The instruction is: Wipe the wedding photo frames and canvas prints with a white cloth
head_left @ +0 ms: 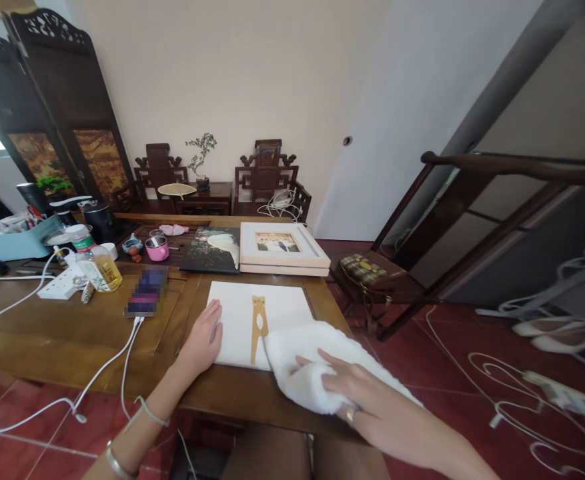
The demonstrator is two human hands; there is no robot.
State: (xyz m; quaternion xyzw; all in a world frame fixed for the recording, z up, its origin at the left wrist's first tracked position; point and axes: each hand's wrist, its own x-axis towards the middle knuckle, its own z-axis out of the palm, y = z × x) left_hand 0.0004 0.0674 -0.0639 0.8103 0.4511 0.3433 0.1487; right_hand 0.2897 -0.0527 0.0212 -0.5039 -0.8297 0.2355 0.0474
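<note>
A white frame back (242, 313) with a gold stand strip (258, 327) lies flat at the near edge of the wooden table (97, 333). My left hand (203, 339) rests flat on its left edge, fingers stretched out. My right hand (339, 385) presses down on a fluffy white cloth (305, 357) that covers the frame's right lower corner, fingers wrapped over the cloth.
Behind lie a white framed photo (282, 248) and a dark photo print (213, 249). A pink cup (157, 249), oil bottle (103, 268), power strip (62, 285), blurred phone (146, 292) with white cable and a blue bin (15, 240) stand left. A wooden chair (372, 270) stands right.
</note>
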